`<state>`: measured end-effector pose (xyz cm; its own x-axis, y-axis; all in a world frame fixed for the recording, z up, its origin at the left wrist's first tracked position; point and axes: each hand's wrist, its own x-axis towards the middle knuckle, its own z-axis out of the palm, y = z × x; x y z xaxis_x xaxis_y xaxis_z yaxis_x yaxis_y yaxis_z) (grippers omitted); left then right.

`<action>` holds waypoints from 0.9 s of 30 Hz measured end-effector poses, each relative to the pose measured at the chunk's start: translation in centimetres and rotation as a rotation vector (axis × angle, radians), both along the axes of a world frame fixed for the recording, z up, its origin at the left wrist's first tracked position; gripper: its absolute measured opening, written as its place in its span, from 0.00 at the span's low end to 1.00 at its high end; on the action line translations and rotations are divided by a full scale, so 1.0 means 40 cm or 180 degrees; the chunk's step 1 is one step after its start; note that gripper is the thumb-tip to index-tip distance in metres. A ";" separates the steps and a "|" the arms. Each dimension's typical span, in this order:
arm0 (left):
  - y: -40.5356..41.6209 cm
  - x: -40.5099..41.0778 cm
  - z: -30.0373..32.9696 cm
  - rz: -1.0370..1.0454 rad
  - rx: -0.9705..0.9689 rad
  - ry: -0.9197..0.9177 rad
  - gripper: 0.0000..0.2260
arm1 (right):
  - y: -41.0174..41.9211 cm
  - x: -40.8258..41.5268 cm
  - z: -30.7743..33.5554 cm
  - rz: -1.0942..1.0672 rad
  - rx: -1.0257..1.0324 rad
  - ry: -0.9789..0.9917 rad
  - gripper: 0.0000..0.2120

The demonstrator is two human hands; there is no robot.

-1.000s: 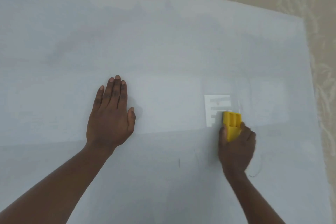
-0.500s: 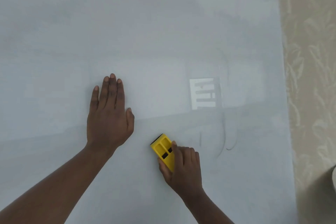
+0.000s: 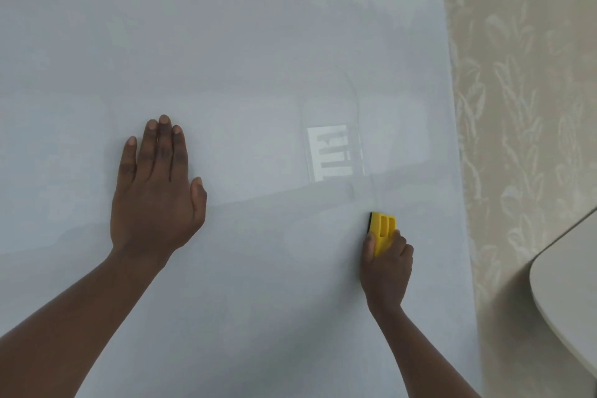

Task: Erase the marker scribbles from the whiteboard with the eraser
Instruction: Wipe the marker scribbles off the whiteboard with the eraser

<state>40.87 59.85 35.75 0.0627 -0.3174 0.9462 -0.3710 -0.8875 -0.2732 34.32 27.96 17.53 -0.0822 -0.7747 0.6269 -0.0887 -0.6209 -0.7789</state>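
Note:
A large whiteboard (image 3: 245,42) fills most of the head view. My right hand (image 3: 387,263) grips a yellow eraser (image 3: 382,229) with a black felt edge, pressed on the board at the lower right. My left hand (image 3: 155,187) lies flat on the board at centre left, fingers spread, holding nothing. Only faint grey curved traces (image 3: 357,113) show above the eraser, around a bright window reflection (image 3: 329,152). No dark marker lines are visible.
Beige patterned wallpaper (image 3: 523,107) runs along the board's right edge. A rounded pale table edge (image 3: 568,294) juts in at the lower right.
My right hand swept the eraser left to the lower middle of the board, then back right. The dark curved scribbles seen half a second ago are gone. My left hand stayed put.

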 end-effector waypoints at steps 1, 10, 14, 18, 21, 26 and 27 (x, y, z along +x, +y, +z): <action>-0.002 0.001 -0.001 0.0012 -0.0006 -0.0009 0.31 | 0.015 0.004 -0.019 -0.0002 0.0021 -0.0026 0.23; -0.005 0.003 -0.010 -0.0058 -0.0001 0.0055 0.31 | 0.300 0.039 -0.207 0.0537 -0.1782 0.0301 0.27; -0.005 0.000 -0.009 -0.0101 0.0003 0.0045 0.31 | 0.250 0.030 -0.210 0.0315 -0.2426 0.0569 0.27; -0.005 -0.003 -0.012 -0.0068 0.0002 -0.0005 0.31 | 0.142 0.013 -0.121 0.0125 -0.1962 0.0464 0.26; -0.007 -0.002 -0.016 -0.0074 0.0008 -0.0022 0.31 | 0.053 0.006 -0.008 0.0137 -0.1371 0.0214 0.27; -0.007 0.000 -0.011 -0.0006 0.0008 -0.0030 0.31 | -0.064 0.007 0.184 0.0194 -0.0301 -0.0282 0.26; -0.007 0.000 -0.010 0.0002 0.0007 -0.0036 0.30 | -0.064 0.008 0.211 0.0194 -0.0227 -0.0321 0.25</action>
<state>40.87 59.56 35.35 0.0521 -0.3193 0.9462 -0.3673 -0.8872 -0.2792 34.63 25.40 25.96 -0.1018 -0.7340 0.6714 0.0272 -0.6767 -0.7357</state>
